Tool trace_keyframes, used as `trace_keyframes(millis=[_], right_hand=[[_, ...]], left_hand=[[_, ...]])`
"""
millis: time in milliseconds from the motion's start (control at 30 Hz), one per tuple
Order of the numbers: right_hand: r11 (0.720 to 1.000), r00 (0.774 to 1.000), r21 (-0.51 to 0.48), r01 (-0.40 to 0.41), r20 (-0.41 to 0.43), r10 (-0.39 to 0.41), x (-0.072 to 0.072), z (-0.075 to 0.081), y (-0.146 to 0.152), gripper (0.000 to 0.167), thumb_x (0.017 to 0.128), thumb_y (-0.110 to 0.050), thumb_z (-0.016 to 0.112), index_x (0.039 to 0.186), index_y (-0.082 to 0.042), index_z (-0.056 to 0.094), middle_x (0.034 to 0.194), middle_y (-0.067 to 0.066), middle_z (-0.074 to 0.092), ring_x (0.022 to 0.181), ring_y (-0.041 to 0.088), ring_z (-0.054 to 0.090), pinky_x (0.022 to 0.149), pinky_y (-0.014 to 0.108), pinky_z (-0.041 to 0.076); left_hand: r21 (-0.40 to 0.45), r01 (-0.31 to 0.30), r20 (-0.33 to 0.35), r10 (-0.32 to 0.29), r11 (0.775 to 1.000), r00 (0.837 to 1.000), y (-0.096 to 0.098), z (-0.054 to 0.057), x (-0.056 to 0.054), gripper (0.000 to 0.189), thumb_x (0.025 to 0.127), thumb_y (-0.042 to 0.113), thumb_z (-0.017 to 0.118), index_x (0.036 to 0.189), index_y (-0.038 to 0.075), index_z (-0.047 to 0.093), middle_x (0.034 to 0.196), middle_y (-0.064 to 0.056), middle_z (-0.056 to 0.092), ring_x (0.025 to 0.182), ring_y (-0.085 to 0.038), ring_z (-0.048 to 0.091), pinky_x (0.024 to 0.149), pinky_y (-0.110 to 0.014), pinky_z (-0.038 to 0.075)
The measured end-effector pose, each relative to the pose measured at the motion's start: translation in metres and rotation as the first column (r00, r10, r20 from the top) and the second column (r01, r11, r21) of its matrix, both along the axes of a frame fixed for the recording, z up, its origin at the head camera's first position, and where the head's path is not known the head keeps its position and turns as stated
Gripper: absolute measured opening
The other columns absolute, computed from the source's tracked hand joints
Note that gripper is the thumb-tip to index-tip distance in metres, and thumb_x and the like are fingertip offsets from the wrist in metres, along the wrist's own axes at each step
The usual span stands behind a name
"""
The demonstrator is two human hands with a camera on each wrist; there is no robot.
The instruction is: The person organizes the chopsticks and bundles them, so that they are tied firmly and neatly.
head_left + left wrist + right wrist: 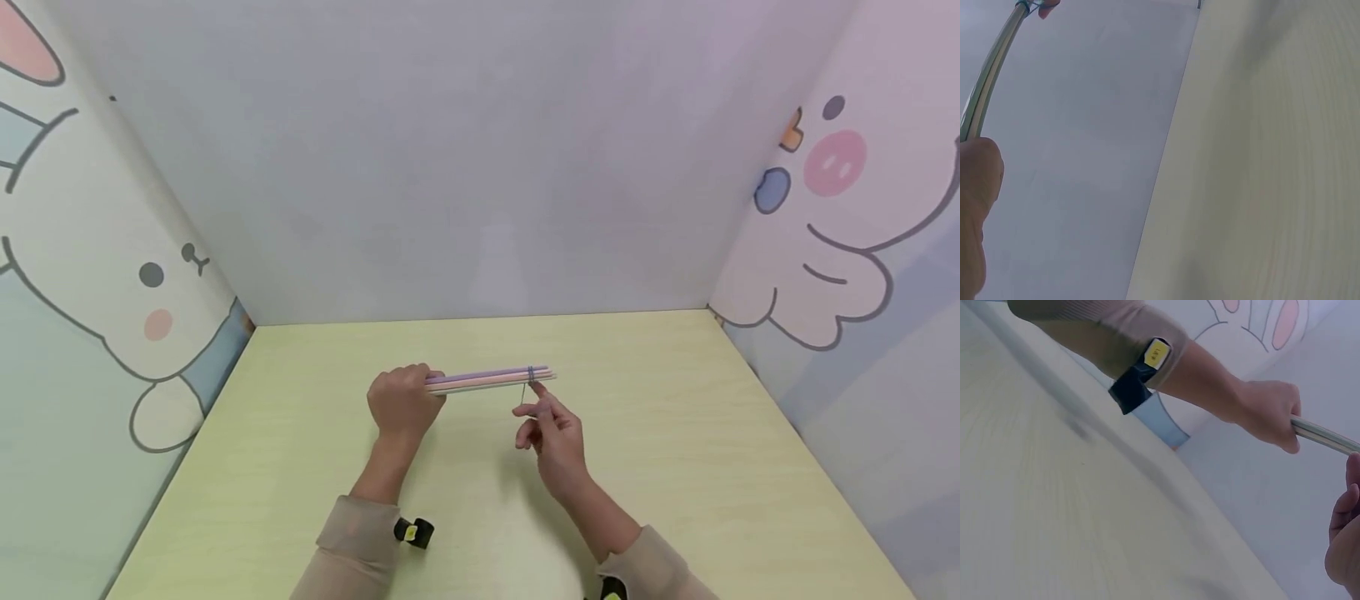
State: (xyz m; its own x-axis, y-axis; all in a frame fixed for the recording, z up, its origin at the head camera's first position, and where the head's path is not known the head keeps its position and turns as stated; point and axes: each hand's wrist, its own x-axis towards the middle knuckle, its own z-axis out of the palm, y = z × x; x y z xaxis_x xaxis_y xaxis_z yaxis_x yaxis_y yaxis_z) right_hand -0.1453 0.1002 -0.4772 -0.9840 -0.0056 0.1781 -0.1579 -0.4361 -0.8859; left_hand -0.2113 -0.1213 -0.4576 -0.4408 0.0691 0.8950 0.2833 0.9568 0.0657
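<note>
My left hand [406, 402] grips one end of a bundle of thin pastel sticks [480, 380], in purple, pink and whitish green, held roughly level above the table. Near the bundle's far end, a thin blue-grey band [531, 373] is wound around the sticks. From it a taut strand runs down to my right hand [558, 442], whose thumb and a finger pinch it, while the raised index fingertip touches the underside of the bundle. In the left wrist view, the band [1030, 5] shows blue beside a fingertip. In the right wrist view the bundle [1322, 435] leaves the frame at the right.
A pale wood-grain table [300, 467] lies below both hands. A plain grey wall [480, 167] stands behind it, with cartoon-printed panels at the left [90, 350] and right [840, 350]. Black straps with yellow labels [414, 532] sit at the sleeves.
</note>
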Motion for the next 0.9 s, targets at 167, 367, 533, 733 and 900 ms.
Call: trace_keyframes(millis=[167, 367, 533, 733, 900], right_hand=[[0.959, 0.972, -0.217, -0.185, -0.186, 0.145, -0.012, -0.002, 0.014, 0.037, 0.110, -0.024, 0.037, 0.113, -0.015, 0.073, 0.084, -0.006, 0.074, 0.048, 0.007, 0.048, 0.050, 0.017, 0.040], [0.958, 0.953, -0.194, -0.211, -0.258, 0.158, -0.019, 0.001, 0.022, 0.045, 0.111, -0.022, 0.032, 0.101, -0.014, 0.075, 0.076, -0.005, 0.071, 0.047, 0.020, 0.029, 0.046, 0.026, 0.025], [0.992, 0.956, -0.050, -0.118, -0.274, 0.100, -0.024, 0.005, 0.026, 0.033, 0.109, -0.016, 0.043, 0.113, -0.012, 0.076, 0.066, -0.003, 0.062, 0.045, 0.019, 0.029, 0.042, 0.030, 0.022], [0.990, 0.979, 0.140, -0.017, -0.197, 0.044, -0.025, 0.008, 0.030, 0.022, 0.103, -0.007, 0.054, 0.109, 0.005, 0.071, 0.068, 0.000, 0.062, 0.051, 0.008, 0.046, 0.045, 0.019, 0.038], [0.991, 0.979, 0.114, -0.075, -0.180, 0.095, -0.024, 0.009, 0.032, 0.018, 0.099, 0.001, 0.051, 0.097, -0.003, 0.068, 0.068, -0.002, 0.063, 0.055, 0.006, 0.048, 0.049, 0.019, 0.038]], left_hand=[[-0.042, 0.025, -0.032, -0.026, 0.999, 0.999, -0.002, 0.000, 0.001, 0.015, 0.066, 0.009, 0.067, 0.053, 0.012, 0.062, 0.042, 0.002, 0.043, 0.042, -0.009, 0.021, 0.039, -0.027, 0.023], [-0.078, 0.053, -0.053, -0.057, 0.996, 0.997, -0.002, -0.002, 0.000, 0.010, 0.063, 0.011, 0.078, 0.059, 0.012, 0.069, 0.044, 0.001, 0.051, 0.039, -0.010, 0.028, 0.037, -0.029, 0.028], [-0.106, 0.096, -0.071, -0.104, 0.990, 0.992, -0.003, -0.002, 0.002, 0.010, 0.070, 0.015, 0.075, 0.061, 0.014, 0.070, 0.048, 0.002, 0.056, 0.037, -0.014, 0.039, 0.038, -0.029, 0.032], [-0.095, 0.123, -0.088, -0.131, 0.988, 0.987, -0.002, -0.003, 0.002, 0.010, 0.072, 0.014, 0.073, 0.063, 0.014, 0.070, 0.051, 0.001, 0.060, 0.038, -0.015, 0.045, 0.039, -0.030, 0.033], [-0.082, 0.138, -0.091, -0.145, 0.987, 0.985, 0.000, -0.003, 0.002, 0.012, 0.072, 0.013, 0.068, 0.060, 0.015, 0.068, 0.050, 0.002, 0.060, 0.038, -0.015, 0.045, 0.039, -0.030, 0.033]])
